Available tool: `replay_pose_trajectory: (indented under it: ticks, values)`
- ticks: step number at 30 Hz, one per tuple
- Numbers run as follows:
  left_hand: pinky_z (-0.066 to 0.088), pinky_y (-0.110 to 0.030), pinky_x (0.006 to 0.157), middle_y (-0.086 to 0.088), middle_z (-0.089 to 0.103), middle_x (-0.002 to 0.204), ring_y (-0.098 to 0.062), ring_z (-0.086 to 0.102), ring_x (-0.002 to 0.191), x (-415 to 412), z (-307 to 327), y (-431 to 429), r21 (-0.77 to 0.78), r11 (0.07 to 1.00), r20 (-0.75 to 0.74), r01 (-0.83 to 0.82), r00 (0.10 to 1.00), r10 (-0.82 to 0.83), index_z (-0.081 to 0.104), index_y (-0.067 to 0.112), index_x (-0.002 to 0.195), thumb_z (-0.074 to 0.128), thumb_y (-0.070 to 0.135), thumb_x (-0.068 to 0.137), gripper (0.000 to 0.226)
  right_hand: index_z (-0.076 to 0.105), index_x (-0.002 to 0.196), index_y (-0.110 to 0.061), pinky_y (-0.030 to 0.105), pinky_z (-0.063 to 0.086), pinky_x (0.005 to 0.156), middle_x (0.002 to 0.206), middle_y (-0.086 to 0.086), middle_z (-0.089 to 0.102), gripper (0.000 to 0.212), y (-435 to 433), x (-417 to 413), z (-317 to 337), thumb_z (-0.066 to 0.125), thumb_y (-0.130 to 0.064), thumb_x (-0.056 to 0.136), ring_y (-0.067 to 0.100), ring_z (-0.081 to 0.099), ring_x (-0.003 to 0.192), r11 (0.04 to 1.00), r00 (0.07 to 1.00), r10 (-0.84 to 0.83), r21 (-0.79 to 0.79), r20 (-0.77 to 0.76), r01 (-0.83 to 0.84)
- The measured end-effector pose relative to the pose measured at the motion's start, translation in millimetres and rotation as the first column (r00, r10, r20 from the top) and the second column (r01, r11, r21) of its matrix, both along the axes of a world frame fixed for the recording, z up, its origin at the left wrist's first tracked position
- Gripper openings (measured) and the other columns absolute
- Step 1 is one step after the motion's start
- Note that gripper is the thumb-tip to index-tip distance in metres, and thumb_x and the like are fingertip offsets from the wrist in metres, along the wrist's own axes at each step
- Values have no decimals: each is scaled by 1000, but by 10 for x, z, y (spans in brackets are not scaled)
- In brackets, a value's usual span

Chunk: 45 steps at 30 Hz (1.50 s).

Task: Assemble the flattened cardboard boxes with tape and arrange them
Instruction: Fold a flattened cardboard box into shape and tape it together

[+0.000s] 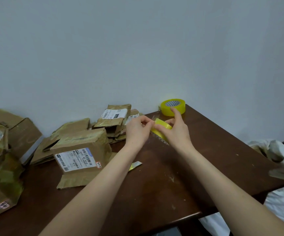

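**Small tape roll held in both hands above the table**

The small tape roll (161, 127) is held just above the centre of the frame, between both hands and over the dark brown table (180, 176). The roll is yellow and tilted; whether its lower edge touches the table top cannot be told. The right side of the roll is gripped by the right hand (177, 133), whose fingers are curled round it, while the index finger is raised towards the top of the frame. The upper left edge of the roll is pinched by the left hand (137, 132) — a narrow grip, with thumb and fingertips pressed together.

A large tape roll (173, 107), also yellow, is laid flat at the far corner of the table, directly above the hands in the frame and close to the pale wall (137, 48).

A labelled box (81, 150) is placed left of centre, its white shipping label turned towards the camera. Above it, a flattened cardboard pile (114, 123) is stacked near the wall. Further taped boxes (3, 159) are grouped at the left edge of the frame.

A short tape strip (135, 165) is laid on the table just right of the labelled box — beside the left forearm. A white cloth (282, 201) is seen at the lower right
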<state>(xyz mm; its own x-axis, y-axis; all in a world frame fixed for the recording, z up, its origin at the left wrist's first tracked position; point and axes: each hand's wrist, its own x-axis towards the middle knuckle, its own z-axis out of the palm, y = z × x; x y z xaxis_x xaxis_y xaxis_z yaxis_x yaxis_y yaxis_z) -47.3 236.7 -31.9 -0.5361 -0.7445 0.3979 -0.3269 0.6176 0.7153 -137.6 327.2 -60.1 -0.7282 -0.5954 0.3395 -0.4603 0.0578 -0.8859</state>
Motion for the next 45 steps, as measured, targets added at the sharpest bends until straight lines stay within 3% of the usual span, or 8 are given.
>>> replay_pose_trajectory:
  ticks: [8, 15, 24, 30, 34, 38, 42, 45]
  values:
    - [46, -26, 70, 11, 61, 68, -5, 53, 63, -86, -1, -49, 0, 997, 23, 72, 997, -72, 75, 21, 85, 71, 22, 81, 6, 64, 121, -25, 39, 48, 94, 116, -1, 69, 40, -47, -102, -44, 70, -33, 83, 17, 60, 111, 992, 988, 88, 106, -127, -75]
    - [36, -29, 65, 1, 66, 81, -19, 58, 79, -43, -126, -70, -471, 882, 207, 27, 975, 81, 63, 17, 84, 58, 32, 92, 18, 56, 128, -34, 37, 47, 89, 124, -2, 64, 40, -124, -116, -52, 60, -45, 89, 24, 56, 116, 960, 968, 25, 277, -248, 46]
    - [49, -43, 73, -8, 66, 75, -29, 62, 78, 46, -185, -240, -401, 914, 319, 61, 945, 76, 63, 11, 76, 35, 36, 101, 45, 52, 130, -33, 35, 45, 83, 121, -1, 65, 38, -159, -106, -116, 52, -44, 94, 26, 58, 112, 913, 889, 57, 385, -455, 139]
    - [48, -36, 66, 4, 67, 75, -18, 60, 75, 872, 271, -678, -485, 862, 224, -151, 931, 289, 64, 21, 80, 35, 40, 99, 39, 56, 129, -29, 35, 46, 91, 119, -4, 61, 37, -266, -17, -131, 51, -43, 95, 19, 53, 114, 810, 855, 93, 539, -509, 233]
    - [43, -32, 78, -3, 67, 108, -21, 59, 98, 1627, 387, -1308, -402, 843, 164, -356, 878, 449, 67, 15, 109, 40, 24, 99, 30, 51, 137, -21, 32, 41, 96, 133, -1, 54, 41, -718, 647, 191, 47, -36, 98, 19, 49, 123, 959, 909, 145, 283, -391, -32]
    - [37, -36, 100, -13, 52, 139, -29, 48, 126, 1890, 149, -1663, -147, 925, 351, -351, 855, 381, 49, 7, 136, 37, 29, 101, 42, 31, 148, -11, 33, 28, 111, 153, 3, 31, 54, -1181, 1360, 291, 38, -37, 102, 20, 29, 140, 902, 869, 373, 347, -326, -257]
    - [40, -32, 91, -11, 56, 134, -30, 51, 122, 1990, -139, -1632, -123, 935, 376, -332, 856, 354, 47, 12, 137, 41, 35, 100, 45, 6, 153, -4, 38, 13, 119, 162, 12, -1, 66, -1471, 1696, 125, 28, -41, 103, 28, -2, 149, 833, 911, 363, 505, -194, -224]
    - [44, -36, 90, -12, 61, 122, -31, 56, 112, 2007, -158, -1690, -136, 907, 384, -399, 823, 419, 56, 8, 124, 44, 42, 97, 45, -3, 153, -4, 40, 22, 115, 161, 14, -7, 71, -1581, 1701, 143, 31, -41, 103, 30, 9, 148, 845, 952, 287, 497, -111, -197]
